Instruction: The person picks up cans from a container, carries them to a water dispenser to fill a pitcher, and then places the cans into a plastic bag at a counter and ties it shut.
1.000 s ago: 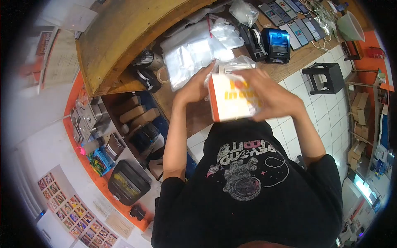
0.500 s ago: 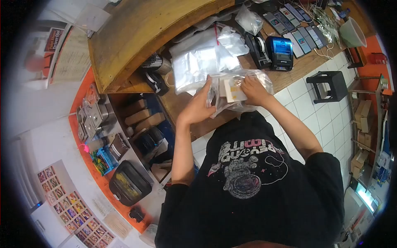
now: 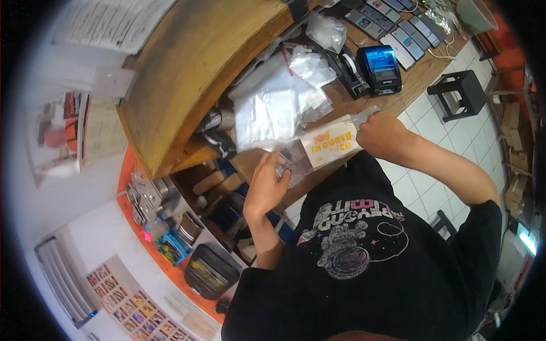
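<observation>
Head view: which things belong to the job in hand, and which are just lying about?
Apparently in the job:
yellow-lettered box
clear plastic bag
perhaps the stacked plastic bags

Seemingly just lying about:
blue-topped printer
phones
black stool

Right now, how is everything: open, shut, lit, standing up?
Left hand: at one bag end, grip unclear.
Right hand: curled shut on the other end.
Bag: stretched out, box inside.
Box: looks shut.
Phones: flat, some screens lit.
Printer: standing; on or off unclear.
Stool: upright.
</observation>
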Motion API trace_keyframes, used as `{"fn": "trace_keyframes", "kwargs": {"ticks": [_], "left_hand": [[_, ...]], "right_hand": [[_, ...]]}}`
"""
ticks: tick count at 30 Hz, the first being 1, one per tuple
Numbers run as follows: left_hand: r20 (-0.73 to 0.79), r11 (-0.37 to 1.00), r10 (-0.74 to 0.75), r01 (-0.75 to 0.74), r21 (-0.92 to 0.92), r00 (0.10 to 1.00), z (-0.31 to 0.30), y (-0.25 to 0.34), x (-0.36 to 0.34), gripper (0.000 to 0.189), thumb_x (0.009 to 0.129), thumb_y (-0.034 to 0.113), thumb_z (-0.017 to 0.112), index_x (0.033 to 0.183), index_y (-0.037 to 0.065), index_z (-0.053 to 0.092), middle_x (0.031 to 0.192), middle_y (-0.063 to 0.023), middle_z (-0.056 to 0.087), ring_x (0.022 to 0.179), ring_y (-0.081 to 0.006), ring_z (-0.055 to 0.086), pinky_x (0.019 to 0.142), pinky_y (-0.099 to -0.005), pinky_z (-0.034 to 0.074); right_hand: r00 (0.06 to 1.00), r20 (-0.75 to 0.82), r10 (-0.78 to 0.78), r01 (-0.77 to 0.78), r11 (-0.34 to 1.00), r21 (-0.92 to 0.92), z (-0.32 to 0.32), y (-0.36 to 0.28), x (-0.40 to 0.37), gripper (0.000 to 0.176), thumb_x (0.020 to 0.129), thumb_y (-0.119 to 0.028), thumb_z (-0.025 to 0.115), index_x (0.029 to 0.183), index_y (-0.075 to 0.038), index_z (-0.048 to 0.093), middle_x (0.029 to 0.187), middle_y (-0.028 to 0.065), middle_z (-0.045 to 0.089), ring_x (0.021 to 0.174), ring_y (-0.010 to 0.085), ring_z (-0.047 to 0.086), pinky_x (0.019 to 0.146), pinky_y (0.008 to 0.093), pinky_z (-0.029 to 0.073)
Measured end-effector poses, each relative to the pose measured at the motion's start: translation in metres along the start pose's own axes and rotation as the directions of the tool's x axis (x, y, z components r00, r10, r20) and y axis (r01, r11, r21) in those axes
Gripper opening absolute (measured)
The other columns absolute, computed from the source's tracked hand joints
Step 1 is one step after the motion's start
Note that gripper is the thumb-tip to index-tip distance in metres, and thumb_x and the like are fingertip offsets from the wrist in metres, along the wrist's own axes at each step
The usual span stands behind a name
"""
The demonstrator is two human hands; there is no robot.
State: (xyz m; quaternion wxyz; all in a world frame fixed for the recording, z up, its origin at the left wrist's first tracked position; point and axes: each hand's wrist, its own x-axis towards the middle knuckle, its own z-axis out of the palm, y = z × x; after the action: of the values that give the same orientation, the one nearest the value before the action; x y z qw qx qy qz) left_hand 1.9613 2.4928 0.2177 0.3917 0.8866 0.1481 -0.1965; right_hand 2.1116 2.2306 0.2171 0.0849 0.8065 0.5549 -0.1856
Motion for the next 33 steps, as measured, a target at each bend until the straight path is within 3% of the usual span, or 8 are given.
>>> {"fn": "trace_keyframes", "kwargs": {"ticks": [4, 6, 8, 12, 18, 25, 32, 33], "left_hand": [[0.412, 0.880, 0.264, -0.043, -0.474, 0.872, -0.020, -0.015, 0.038, 0.041, 0.097, 0.009, 0.058, 0.136, -0.001, 0.053, 0.115, -0.0104, 0.065, 0.090, -0.0165, 0.067, 0.081, -0.0294, 0.052], [0.260, 0.861, 0.214, -0.057, -0.505, 0.942, -0.025, -0.026, 0.092, 0.036, 0.101, 0.014, 0.055, 0.132, -0.005, 0.056, 0.113, -0.0105, 0.069, 0.096, -0.0163, 0.067, 0.088, -0.0304, 0.052], [-0.059, 0.944, 0.326, -0.328, -0.028, 0.943, -0.005, -0.026, 0.175, 0.035, 0.093, 0.008, 0.063, 0.127, -0.001, 0.061, 0.120, -0.0137, 0.067, 0.105, -0.0177, 0.064, 0.092, -0.0320, 0.050], [-0.029, 0.654, 0.662, -0.558, 0.511, 0.749, 0.086, -0.077, 0.317, 0.060, 0.079, -0.005, 0.059, 0.138, 0.005, 0.052, 0.138, -0.0167, 0.056, 0.127, -0.0338, 0.054, 0.112, -0.0396, 0.037], [0.113, 0.552, 0.663, -0.585, 0.594, 0.740, 0.102, -0.082, 0.353, 0.037, 0.079, 0.000, 0.057, 0.114, 0.003, 0.066, 0.101, -0.0122, 0.067, 0.100, -0.0307, 0.064, 0.096, -0.0382, 0.048], [-0.232, 0.880, 0.473, -0.439, 0.182, 0.850, 0.062, -0.047, 0.314, 0.014, 0.079, 0.004, 0.074, 0.092, 0.005, 0.070, 0.082, -0.0097, 0.061, 0.078, -0.0288, 0.061, 0.071, -0.0390, 0.049], [-0.018, 0.567, 0.766, -0.662, 0.490, 0.643, 0.090, -0.066, 0.319, 0.021, 0.082, 0.005, 0.068, 0.103, 0.003, 0.071, 0.101, -0.0138, 0.067, 0.092, -0.0309, 0.063, 0.087, -0.0402, 0.049], [0.057, 0.658, 0.619, -0.556, 0.507, 0.783, 0.094, -0.071, 0.322, 0.022, 0.083, 0.004, 0.065, 0.105, 0.002, 0.071, 0.107, -0.0150, 0.067, 0.100, -0.0314, 0.062, 0.087, -0.0417, 0.049]], "right_hand": [[0.964, -0.264, 0.021, 0.029, 0.982, 0.186, 0.012, 0.014, -0.016, 0.010, 0.075, -0.012, 0.064, 0.069, -0.007, 0.070, 0.068, 0.0106, 0.067, 0.069, 0.0281, 0.069, 0.064, 0.0376, 0.053], [0.974, -0.221, 0.051, 0.006, 0.968, 0.253, 0.015, 0.017, -0.025, 0.011, 0.077, -0.012, 0.063, 0.072, -0.005, 0.068, 0.076, 0.0117, 0.068, 0.077, 0.0283, 0.068, 0.069, 0.0381, 0.053], [0.894, -0.437, 0.098, 0.110, 0.898, 0.426, 0.011, 0.019, -0.037, 0.014, 0.079, -0.015, 0.063, 0.077, -0.002, 0.067, 0.088, 0.0128, 0.068, 0.088, 0.0272, 0.066, 0.075, 0.0378, 0.052], [0.705, -0.574, 0.416, 0.189, 0.670, 0.717, 0.005, 0.024, -0.046, 0.010, 0.081, -0.009, 0.072, 0.083, -0.003, 0.064, 0.093, 0.0092, 0.066, 0.089, 0.0275, 0.063, 0.078, 0.0382, 0.050], [0.642, -0.431, 0.634, 0.068, 0.513, 0.856, 0.013, 0.056, -0.072, 0.010, 0.081, -0.005, 0.072, 0.089, -0.003, 0.066, 0.088, 0.0091, 0.067, 0.083, 0.0279, 0.064, 0.076, 0.0367, 0.050], [0.704, -0.206, 0.680, 0.066, 0.226, 0.972, 0.035, 0.097, -0.008, 0.014, 0.087, -0.013, 0.067, 0.091, 0.000, 0.067, 0.084, 0.0153, 0.068, 0.078, 0.0314, 0.066, 0.070, 0.0379, 0.052], [0.893, -0.171, 0.416, -0.148, 0.630, 0.763, 0.077, 0.104, 0.090, 0.024, 0.083, -0.014, 0.063, 0.103, -0.003, 0.067, 0.089, 0.0191, 0.069, 0.088, 0.0368, 0.068, 0.078, 0.0485, 0.054], [0.888, -0.226, 0.401, -0.117, 0.672, 0.731, 0.078, 0.102, 0.093, 0.028, 0.082, -0.015, 0.063, 0.107, -0.005, 0.066, 0.088, 0.0201, 0.069, 0.088, 0.0382, 0.068, 0.079, 0.0495, 0.054]]}}
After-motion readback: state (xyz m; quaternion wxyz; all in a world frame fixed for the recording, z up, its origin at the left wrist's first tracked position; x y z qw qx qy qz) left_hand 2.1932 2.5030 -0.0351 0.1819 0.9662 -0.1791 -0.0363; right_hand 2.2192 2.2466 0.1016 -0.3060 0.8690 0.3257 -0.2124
